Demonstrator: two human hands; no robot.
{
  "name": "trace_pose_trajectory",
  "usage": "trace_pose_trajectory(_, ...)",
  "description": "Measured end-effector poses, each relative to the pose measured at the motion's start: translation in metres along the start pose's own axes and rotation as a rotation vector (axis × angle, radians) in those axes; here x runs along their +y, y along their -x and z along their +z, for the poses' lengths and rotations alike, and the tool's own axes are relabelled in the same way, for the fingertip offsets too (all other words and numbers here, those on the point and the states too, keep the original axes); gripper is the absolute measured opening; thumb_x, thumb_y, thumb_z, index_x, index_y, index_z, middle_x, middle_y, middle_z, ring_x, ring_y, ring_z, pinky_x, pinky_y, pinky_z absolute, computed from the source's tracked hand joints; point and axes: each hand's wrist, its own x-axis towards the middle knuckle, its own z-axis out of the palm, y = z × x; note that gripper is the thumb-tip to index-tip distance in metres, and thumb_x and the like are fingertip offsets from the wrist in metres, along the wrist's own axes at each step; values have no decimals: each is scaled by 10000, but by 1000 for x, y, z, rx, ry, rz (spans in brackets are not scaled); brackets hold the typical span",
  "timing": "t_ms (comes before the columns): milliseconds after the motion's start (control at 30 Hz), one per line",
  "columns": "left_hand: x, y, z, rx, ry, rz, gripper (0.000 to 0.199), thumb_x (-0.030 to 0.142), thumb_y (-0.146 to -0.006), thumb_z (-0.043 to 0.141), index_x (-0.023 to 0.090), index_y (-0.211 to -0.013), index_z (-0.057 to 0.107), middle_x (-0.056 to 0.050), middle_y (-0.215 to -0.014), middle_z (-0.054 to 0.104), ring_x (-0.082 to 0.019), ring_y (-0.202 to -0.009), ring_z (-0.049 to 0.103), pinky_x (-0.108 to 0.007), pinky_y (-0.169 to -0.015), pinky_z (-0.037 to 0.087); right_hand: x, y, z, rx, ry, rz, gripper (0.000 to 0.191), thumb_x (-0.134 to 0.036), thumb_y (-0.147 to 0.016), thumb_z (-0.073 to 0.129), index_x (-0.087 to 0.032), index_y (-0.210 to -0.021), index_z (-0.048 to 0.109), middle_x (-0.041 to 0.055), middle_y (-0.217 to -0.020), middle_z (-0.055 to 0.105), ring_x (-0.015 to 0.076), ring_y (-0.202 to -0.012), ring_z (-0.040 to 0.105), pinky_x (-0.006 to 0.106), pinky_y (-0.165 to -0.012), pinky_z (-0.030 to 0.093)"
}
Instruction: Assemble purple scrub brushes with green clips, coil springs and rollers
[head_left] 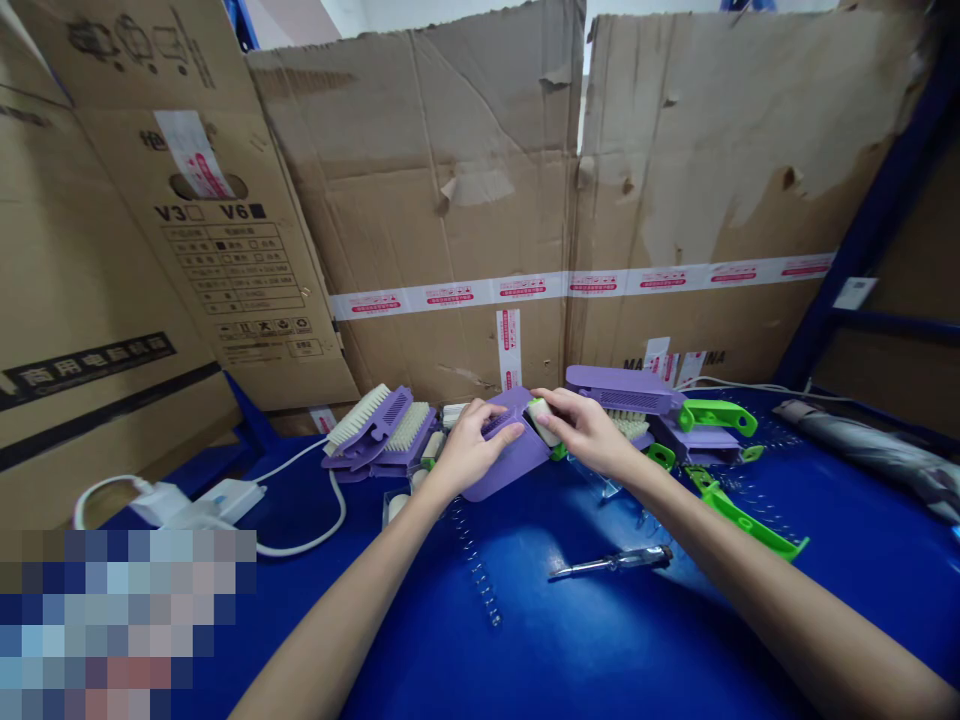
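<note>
"Where is our purple piece (511, 474)?"

"At twelve o'clock before us; our left hand (471, 440) pinches it, our right hand (589, 425) pinches the white roller (551, 428) at its three o'clock edge."

"What is left?"

"The roller seems unfixed; one green strip (750, 520) lies loose towards four o'clock."

Dim light leaves a pale glare on the bench (540, 640) at lower centre. Coarse pixelation covers the lower left. The right edge is shadowed and soft.
</note>
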Motion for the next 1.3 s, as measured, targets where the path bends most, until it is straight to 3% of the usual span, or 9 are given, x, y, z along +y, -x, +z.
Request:
trace_pose_trajectory(133, 0, 0, -1, 23, 47, 2, 268, 401, -795, 581, 175, -935, 618, -30, -892, 569, -176, -860, 549, -301, -802, 426, -7, 1, 1, -11, 85, -72, 349, -269, -871, 464, -152, -1180, 577, 68, -864, 571, 173, -793, 552, 315, -734, 450)
trace_pose_trajectory(533, 0, 3, -2, 49, 47, 35, 243, 364, -790, 597, 165, -927, 616, -26, -879, 563, -168, -858, 543, -291, -790, 415, -16, -3, 3, -42, 193, 14, 325, -222, -869, 447, -123, -1143, 590, 49, -765, 534, 161, -714, 529, 286, -683, 423)
trace_pose_trajectory(700, -2, 5, -4, 41, 76, 56, 230, 358, -789, 596, 166, -913, 614, -24, -858, 551, -162, -830, 538, -286, -768, 416, -18, -4, 1, -67, 212, -25, 294, -183, -851, 455, -143, -1103, 600, 46, -762, 532, 161, -709, 532, 278, -663, 424)
trace_pose_trajectory(867, -5, 5, -4, 74, 78, 79, 224, 354, -767, 622, 173, -899, 604, -20, -854, 541, -161, -825, 536, -293, -775, 418, -12, 1, 8, -34, 215, -130, 297, -186, -869, 416, -153, -1128, 556, 78, -855, 535, 188, -802, 543, 308, -731, 454)
trace_pose_trajectory(1100, -2, 5, 7, 203, 28, 56, 239, 366, -782, 604, 171, -918, 583, -47, -899, 565, -177, -840, 520, -313, -785, 415, -7, 4, 25, 95, 253, -122, 376, -266, -918, 347, -171, -1279, 398, 138, -1102, 557, 233, -1029, 531, 403, -899, 443)
trace_pose_trajectory(1300, -2, 8, 5, 118, 187, 30, 273, 396, -829, 528, 162, -960, 581, -56, -915, 583, -175, -827, 555, -302, -768, 435, -5, 3, 18, 59, 356, -193, 545, -395, -889, 440, -146, -1359, 320, 163, -1271, 518, 275, -1133, 526, 427, -932, 439)
